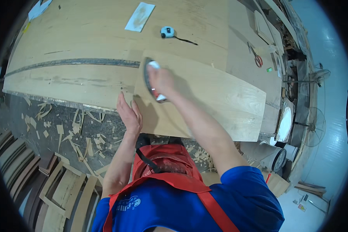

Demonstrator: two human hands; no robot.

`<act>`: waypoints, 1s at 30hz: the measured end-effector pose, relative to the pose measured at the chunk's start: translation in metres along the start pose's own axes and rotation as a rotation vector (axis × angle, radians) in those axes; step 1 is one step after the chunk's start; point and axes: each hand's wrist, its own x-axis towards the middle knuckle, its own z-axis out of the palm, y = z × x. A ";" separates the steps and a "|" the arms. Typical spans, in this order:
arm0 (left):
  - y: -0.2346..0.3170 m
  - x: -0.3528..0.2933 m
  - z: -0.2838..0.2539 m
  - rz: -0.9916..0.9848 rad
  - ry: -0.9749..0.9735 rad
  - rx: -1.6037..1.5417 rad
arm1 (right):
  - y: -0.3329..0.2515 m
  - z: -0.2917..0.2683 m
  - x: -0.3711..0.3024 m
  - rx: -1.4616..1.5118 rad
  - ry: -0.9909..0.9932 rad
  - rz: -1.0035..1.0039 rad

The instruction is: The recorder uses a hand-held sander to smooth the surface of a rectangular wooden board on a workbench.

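My right hand (161, 82) is wrapped round the handle of a clothes iron (147, 75) with a dark rim and white and red parts, slightly blurred. The iron sits on the left end of a pale wooden panel (224, 104), which lies across the workbench near my body. My left hand (129, 114) is at the panel's left edge by the bench front. Its fingers point forward and the thumb stands apart, with nothing between them. My right forearm passes over the panel and covers part of it.
On the bench (96, 38) lie a tape measure (167, 32), a white sheet (140, 17), a dark strip (85, 61) and red-handled scissors (258, 60). Wood scraps (77, 127) litter the floor. Curved wooden parts (62, 185) stand at lower left, a fan (313, 125) at right.
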 end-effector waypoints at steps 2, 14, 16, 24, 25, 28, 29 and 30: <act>0.002 -0.010 -0.022 0.060 0.077 -0.085 | -0.049 0.014 -0.004 0.118 -0.259 0.075; 0.038 -0.069 0.009 0.306 -0.135 0.125 | 0.065 -0.066 -0.085 0.236 -0.105 0.131; 0.035 -0.071 0.017 0.374 -0.113 0.250 | 0.125 -0.114 -0.106 0.161 -0.013 0.263; 0.046 -0.071 0.040 0.444 -0.141 0.423 | 0.456 -0.301 -0.209 0.084 0.540 0.514; 0.040 -0.072 0.028 0.419 -0.141 0.453 | 0.424 -0.338 -0.215 0.355 0.515 0.814; 0.039 -0.076 0.028 0.394 -0.156 0.454 | 0.522 -0.393 -0.245 0.630 0.727 0.908; 0.040 -0.074 0.029 0.394 -0.162 0.463 | 0.539 -0.408 -0.253 0.687 0.781 0.967; 0.039 -0.074 0.029 0.387 -0.158 0.467 | 0.546 -0.418 -0.262 0.631 0.780 0.941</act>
